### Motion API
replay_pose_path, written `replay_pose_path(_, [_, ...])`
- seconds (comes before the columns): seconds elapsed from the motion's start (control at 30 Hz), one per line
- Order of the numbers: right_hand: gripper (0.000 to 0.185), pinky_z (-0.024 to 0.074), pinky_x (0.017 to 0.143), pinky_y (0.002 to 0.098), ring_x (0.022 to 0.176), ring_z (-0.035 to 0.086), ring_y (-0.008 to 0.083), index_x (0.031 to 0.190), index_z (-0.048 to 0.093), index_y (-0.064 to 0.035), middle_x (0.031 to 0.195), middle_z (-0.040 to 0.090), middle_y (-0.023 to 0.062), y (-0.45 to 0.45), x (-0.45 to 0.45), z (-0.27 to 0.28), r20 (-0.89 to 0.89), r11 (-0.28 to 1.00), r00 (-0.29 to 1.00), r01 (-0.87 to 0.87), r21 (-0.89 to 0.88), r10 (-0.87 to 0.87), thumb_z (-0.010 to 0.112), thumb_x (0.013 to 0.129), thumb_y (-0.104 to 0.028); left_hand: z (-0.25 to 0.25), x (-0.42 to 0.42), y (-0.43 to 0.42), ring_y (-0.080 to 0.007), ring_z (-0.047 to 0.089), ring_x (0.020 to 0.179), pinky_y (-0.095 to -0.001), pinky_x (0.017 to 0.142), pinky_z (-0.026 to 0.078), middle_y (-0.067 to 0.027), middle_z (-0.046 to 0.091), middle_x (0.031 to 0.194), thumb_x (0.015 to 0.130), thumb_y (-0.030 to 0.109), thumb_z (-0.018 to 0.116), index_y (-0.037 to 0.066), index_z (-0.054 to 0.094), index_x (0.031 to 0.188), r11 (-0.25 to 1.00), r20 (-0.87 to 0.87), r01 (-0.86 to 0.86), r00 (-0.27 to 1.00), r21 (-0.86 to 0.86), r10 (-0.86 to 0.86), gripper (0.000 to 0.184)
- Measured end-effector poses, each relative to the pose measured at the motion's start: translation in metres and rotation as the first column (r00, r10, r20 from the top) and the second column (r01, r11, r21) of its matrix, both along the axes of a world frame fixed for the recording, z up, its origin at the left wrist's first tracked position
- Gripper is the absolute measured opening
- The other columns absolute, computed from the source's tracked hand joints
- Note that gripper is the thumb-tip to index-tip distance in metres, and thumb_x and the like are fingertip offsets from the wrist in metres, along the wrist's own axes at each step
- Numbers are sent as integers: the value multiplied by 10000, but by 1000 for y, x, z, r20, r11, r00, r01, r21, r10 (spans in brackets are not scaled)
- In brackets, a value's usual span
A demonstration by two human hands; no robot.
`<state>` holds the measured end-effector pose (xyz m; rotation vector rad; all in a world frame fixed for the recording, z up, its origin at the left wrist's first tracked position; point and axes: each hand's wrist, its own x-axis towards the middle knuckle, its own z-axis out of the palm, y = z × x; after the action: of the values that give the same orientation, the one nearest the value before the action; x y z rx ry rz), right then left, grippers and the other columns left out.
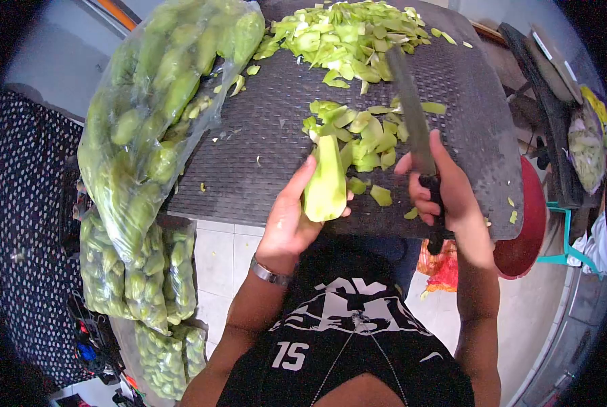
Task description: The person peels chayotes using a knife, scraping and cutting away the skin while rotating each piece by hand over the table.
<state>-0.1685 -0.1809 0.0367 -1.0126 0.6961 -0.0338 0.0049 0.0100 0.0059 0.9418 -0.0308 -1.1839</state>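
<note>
Cradling peeled green fruit (326, 182) over near edge of table (239, 156), left hand (292, 218) curls round it; right hand (451, 195) clasps knife (414, 122) by handle; fruit likely firm, light, slippery; best held round thick middle.

Just one head-worn cam, pointed forward and pretty steeply down, so the wearer's black shirt with white print (357, 319) sits at the bottom. It's close in: bare left hand (293, 220) and bare right hand (449, 193) around mid-frame, dark grey woven-textured counter (249, 169) stretching past them. Super wide lens, corners go black.
</note>
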Motion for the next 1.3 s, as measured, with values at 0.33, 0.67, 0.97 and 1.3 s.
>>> replay_pose_path(0.33, [782, 294, 319, 286, 360, 323, 86, 1103, 614, -50, 566, 382, -40, 7, 0, -19, 166, 955, 986, -42, 295, -8, 256, 1021, -740, -6, 13, 5, -267, 721, 798, -443, 723, 614, -96, 698, 969, 1038, 568, 491, 89, 611, 1214, 978, -247, 48, 964, -204, -99, 524])
replay_pose_path(0.67, [665, 359, 373, 256, 407, 411, 74, 1133, 612, -31, 583, 431, -27, 69, -2, -23, -6, 958, 997, 70, -277, -75, 320, 1067, -625, -8, 14, -7, -228, 681, 811, -358, 726, 544, -102, 716, 998, 969, 363, 609, 75, 614, 1194, 987, -113, -54, 993, -153, 37, 366])
replay_pose_path(0.97, [621, 534, 656, 354, 643, 687, 197, 1594, 301, -84, 685, 672, 111, 108, 0, -18, 119, 802, 978, -66, -594, 169, 506, 1072, -351, 2, 19, -30, -272, 669, 794, -370, 693, 544, -152, 705, 1009, 996, 383, 550, 43, 621, 1220, 977, -121, -150, 984, -152, 133, 414])
replay_pose_path(1.3, [818, 522, 660, 293, 675, 693, 165, 1626, 207, -32, 808, 743, 113, 105, 6, -27, 204, 693, 971, 64, -718, 123, 437, 1057, -571, 8, 21, -32, -383, 680, 874, -471, 797, 589, -246, 593, 1293, 924, 289, 621, 109, 439, 1457, 973, 32, -80, 996, -218, 89, 591])
